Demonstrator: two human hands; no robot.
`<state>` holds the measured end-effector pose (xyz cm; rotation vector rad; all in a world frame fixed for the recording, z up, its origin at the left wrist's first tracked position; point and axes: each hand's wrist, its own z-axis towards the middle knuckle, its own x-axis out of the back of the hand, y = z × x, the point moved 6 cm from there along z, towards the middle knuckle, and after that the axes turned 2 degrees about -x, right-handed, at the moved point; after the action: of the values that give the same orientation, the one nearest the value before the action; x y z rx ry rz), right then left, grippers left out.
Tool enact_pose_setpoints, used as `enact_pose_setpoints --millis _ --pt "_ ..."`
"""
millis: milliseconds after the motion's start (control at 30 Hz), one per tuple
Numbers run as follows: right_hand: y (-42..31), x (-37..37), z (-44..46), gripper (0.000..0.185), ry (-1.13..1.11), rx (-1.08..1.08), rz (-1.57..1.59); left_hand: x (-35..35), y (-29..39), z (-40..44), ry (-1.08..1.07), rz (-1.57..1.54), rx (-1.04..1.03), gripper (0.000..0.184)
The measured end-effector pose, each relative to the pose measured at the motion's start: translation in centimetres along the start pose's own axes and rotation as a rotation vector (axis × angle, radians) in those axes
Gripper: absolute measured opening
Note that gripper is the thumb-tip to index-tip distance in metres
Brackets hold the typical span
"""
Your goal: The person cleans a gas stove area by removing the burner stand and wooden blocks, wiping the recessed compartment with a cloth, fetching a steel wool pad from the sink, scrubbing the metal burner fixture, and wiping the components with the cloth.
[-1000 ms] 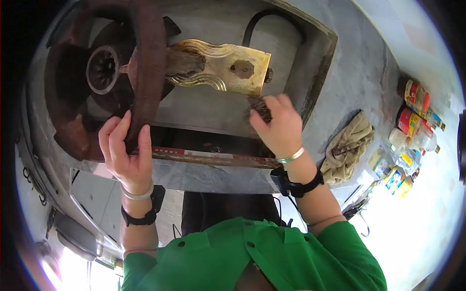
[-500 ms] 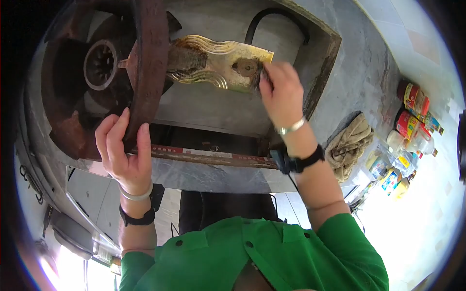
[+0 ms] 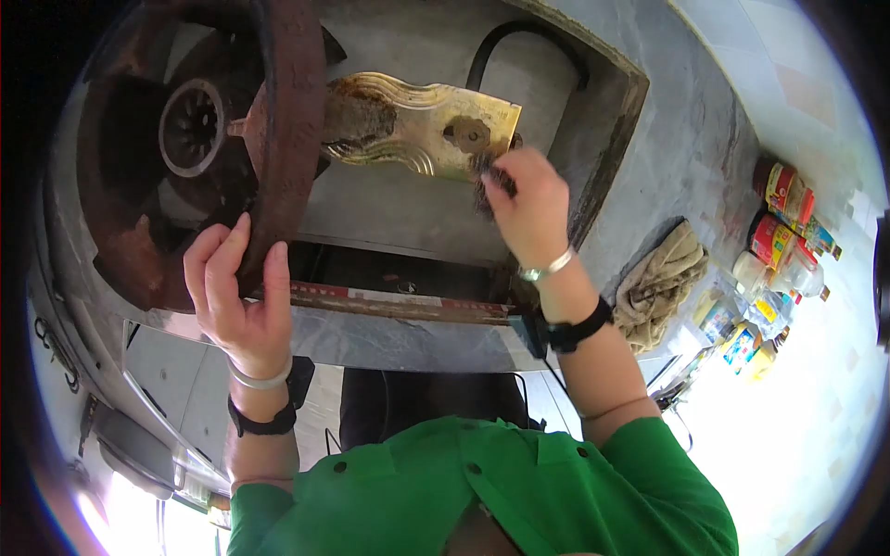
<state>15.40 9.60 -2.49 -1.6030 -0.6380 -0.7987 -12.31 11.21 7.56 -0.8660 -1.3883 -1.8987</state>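
Observation:
A rust-brown, ring-shaped burner frame [image 3: 295, 120] stands on edge at the left of the counter recess. My left hand [image 3: 239, 287] grips its lower rim, fingers and thumb bent around the edge. A gold-coloured metal panel [image 3: 422, 116] with wavy edges and dark, burnt-looking patches extends right from the frame. At the panel's lower right corner, my right hand [image 3: 528, 204] is closed on a dark, wiry scouring pad [image 3: 484, 185]. Much of the pad is hidden by the fingers.
A black hose [image 3: 482, 60] curves through the back of the recess, whose worn rim [image 3: 616, 148] borders the grey marbled counter [image 3: 667, 120]. A crumpled tan cloth [image 3: 663, 283] lies at right. Beyond it stand several jars and bottles [image 3: 774, 241].
My right hand has moved slightly down and left with the scouring pad, from the panel's right end to its lower corner. My left hand stays on the frame.

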Motion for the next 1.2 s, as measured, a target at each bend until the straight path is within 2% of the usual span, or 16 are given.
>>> enact_pose_setpoints --millis 133,333,433,467,567,667,800,900,1000,1100,1200 --pt "-0.4 0.4 6.2 0.020 0.010 0.192 -0.041 -0.1 0.3 0.2 0.021 -0.008 -0.031 0.033" --pt "0.7 1.4 5.0 0.023 -0.185 0.321 -0.053 0.0 -0.2 -0.1 -0.001 -0.035 0.026 0.032" --pt "-2.1 -0.5 9.5 0.028 -0.302 0.612 0.066 0.1 0.0 -0.1 -0.001 -0.014 0.031 0.033" --pt "-3.3 -0.9 9.9 0.031 -0.400 0.625 0.045 0.1 0.1 0.0 -0.003 -0.006 0.032 0.033" --pt "-1.5 0.7 8.9 0.028 -0.409 0.641 0.026 0.3 0.3 0.4 0.033 -0.002 -0.058 0.035" --pt "-0.5 0.6 9.1 0.025 -0.387 0.654 -0.095 0.3 0.3 0.4 0.029 0.019 -0.042 0.035" --pt "-5.0 -2.2 11.4 0.023 -0.490 0.723 -0.136 0.3 0.4 0.4 0.056 0.001 -0.040 0.034" --pt "-2.2 -0.3 10.2 0.021 -0.489 0.675 -0.118 0.4 0.2 0.4 0.054 0.002 -0.046 0.034" --pt "-1.6 0.4 9.7 0.024 -0.399 0.674 -0.126 0.3 0.3 0.4 0.067 0.003 -0.049 0.034" --pt "-5.0 -2.5 11.0 0.021 -0.424 0.690 -0.165 0.2 0.6 0.5 0.075 0.000 -0.050 0.035" --pt "-3.4 -1.5 10.6 0.023 -0.457 0.640 -0.133 0.4 0.4 0.5 0.056 0.004 -0.051 0.035"
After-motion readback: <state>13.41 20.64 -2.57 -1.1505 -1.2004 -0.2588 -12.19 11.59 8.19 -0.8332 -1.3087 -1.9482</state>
